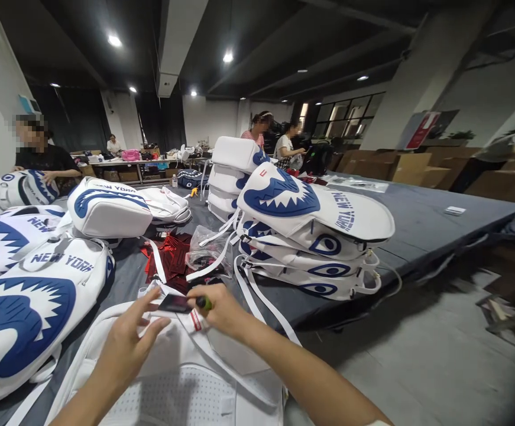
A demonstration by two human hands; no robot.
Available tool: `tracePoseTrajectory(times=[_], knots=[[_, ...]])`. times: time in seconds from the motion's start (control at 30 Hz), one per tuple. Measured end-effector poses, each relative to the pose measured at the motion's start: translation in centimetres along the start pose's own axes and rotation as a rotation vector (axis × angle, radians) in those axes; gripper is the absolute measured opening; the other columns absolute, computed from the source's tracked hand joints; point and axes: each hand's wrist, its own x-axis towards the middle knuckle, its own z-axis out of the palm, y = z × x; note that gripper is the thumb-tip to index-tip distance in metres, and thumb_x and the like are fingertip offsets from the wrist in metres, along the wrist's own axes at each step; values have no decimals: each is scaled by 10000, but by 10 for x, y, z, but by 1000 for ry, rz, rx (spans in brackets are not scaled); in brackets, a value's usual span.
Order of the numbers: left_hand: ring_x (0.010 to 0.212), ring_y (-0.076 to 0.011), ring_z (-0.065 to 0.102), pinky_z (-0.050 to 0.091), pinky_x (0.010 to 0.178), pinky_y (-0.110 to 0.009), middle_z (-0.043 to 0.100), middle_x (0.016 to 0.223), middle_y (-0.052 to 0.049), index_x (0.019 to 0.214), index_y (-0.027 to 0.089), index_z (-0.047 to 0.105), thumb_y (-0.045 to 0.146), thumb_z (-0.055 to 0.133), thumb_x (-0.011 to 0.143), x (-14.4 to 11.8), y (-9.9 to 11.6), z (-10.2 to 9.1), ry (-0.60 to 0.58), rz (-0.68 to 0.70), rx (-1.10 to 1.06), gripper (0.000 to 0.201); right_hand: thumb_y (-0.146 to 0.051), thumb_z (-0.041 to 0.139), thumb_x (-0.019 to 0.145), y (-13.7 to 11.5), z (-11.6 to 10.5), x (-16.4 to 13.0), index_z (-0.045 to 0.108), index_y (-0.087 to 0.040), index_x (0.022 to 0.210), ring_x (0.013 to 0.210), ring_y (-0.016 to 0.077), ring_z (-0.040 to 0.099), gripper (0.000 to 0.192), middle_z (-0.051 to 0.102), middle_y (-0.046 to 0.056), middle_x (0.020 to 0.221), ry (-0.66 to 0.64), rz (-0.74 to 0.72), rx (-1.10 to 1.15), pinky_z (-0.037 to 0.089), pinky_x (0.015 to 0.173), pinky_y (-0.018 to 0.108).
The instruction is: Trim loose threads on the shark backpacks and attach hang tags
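two hands [126,346] [222,307] on a white backpack [172,378], small held item unclear

Both forearms are bare from the lower frame edge to the wrists, with no watch, bracelet or glove. The left hand [126,343] and right hand [224,309] carry no rings that can be seen. A sliver of white sleeve [379,422] shows at the right arm's lower end.
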Motion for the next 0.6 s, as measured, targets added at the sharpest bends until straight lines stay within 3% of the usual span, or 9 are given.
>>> tracePoseTrajectory(times=[0.07, 0.17, 0.23, 0.3, 0.37, 0.5, 0.6], knots=[[598, -153, 653, 479, 531, -236, 723, 752, -27, 963, 224, 683, 502, 506, 931, -2, 10, 13, -18, 63, 1, 331, -119, 613, 848, -20, 9, -8, 731, -193, 955, 744, 142, 670, 176, 744, 16, 837, -12, -81, 43, 427, 645, 205], [506, -135, 582, 416, 515, -241, 626, 580, -16, 720, 212, 620, 437, 481, 937, -10, 11, 21, 23, 87, 57, 342, -67, 609, 790, -35, 17, -18, 722, -187, 904, 762, 174, 676, 201, 734, 35, 802, 26, 8, -70, 423, 656, 228], [536, -143, 604, 438, 533, -241, 649, 610, -25, 738, 205, 635, 452, 508, 921, -13, 10, 17, -19, -8, -46, 333, -125, 599, 841, -38, 18, -21, 718, -182, 897, 700, 159, 666, 143, 712, 26, 741, -21, 42, 61, 429, 630, 220], [552, -148, 626, 469, 535, -236, 677, 642, -26, 778, 195, 660, 496, 526, 906, -14, 8, 7, -155, -126, -272, 353, -221, 598, 894, -39, 16, -22, 723, -181, 910, 616, 130, 643, 132, 690, 6, 701, -141, 63, 289, 426, 579, 201], [553, -148, 632, 483, 527, -231, 683, 642, -19, 798, 185, 677, 524, 552, 884, -16, 6, -2, -270, -195, -414, 372, -248, 607, 899, -40, 16, -20, 734, -186, 906, 608, 125, 638, 142, 690, -1, 700, -200, 75, 341, 420, 569, 200], [525, -134, 614, 457, 514, -210, 657, 572, 7, 776, 196, 681, 496, 556, 893, -26, -4, -8, -195, -182, -267, 346, -81, 615, 782, -42, 26, -18, 744, -210, 902, 830, 185, 656, 219, 729, 25, 817, -40, -83, 30, 437, 704, 250], [508, -119, 611, 447, 510, -195, 653, 569, 23, 782, 211, 675, 467, 540, 917, -35, -12, -6, -133, -132, -192, 319, -16, 597, 719, -45, 36, -17, 728, -218, 978, 841, 175, 648, 353, 743, 15, 881, -9, -178, 9, 446, 748, 251]])
